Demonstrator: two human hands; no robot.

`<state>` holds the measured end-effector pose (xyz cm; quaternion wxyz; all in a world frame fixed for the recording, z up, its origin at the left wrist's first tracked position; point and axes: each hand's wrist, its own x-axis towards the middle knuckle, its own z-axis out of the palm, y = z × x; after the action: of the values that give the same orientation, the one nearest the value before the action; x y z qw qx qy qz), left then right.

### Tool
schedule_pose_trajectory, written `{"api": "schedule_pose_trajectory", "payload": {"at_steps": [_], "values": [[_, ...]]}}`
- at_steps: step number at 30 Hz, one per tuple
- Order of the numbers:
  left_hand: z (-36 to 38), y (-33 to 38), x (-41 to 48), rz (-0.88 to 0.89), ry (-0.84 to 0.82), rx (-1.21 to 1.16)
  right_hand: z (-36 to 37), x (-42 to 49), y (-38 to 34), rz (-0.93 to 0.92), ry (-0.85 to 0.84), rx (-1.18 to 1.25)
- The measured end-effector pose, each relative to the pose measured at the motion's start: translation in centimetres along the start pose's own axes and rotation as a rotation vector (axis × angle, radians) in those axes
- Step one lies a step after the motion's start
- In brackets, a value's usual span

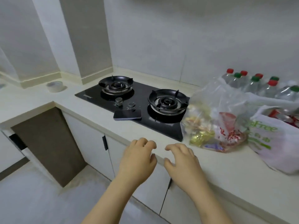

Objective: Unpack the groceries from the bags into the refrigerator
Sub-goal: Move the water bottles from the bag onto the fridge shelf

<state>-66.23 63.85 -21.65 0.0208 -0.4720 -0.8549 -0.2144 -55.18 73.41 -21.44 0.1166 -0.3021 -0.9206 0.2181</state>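
Head view. Both hands hang over the front edge of the counter (90, 109), empty, fingers loosely curled: left hand (137, 159), right hand (181, 162). Neither touches a bag.

The groceries sit on the counter to the right of the gas hob (137, 102). Nearest is a clear plastic bag (216, 120), top open and slumped, holding small wrapped packets. Just beside it, a white printed bag (275, 143) with red packaging showing at its mouth. Behind both stand water bottles (252, 84) with red and green caps. No refrigerator in view.

A phone (127, 114) lies on the hob's front edge.

Handling, by judgement: the clear bag looks light, limp and slippery; gather it at the neck or lift packets out singly. The bottles are likely heavy; grip around the body.
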Motion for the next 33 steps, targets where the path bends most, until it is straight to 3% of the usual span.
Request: {"api": "schedule_pose_trajectory", "payload": {"at_steps": [16, 27, 33], "values": [[3.4, 6.7, 17.5, 0.431, 0.001, -0.122, -7.0, 8.7, 7.7, 0.381, 0.302, -0.035], [4.9, 17.6, 25.2, 0.600, 0.224, -0.194, -14.6, 11.2, 15.9, 0.380, 0.434, -0.036], [7.2, 22.0, 29.0, 0.589, 0.233, -0.220, -18.4, 13.3, 20.5, 0.354, 0.448, -0.059]]}}
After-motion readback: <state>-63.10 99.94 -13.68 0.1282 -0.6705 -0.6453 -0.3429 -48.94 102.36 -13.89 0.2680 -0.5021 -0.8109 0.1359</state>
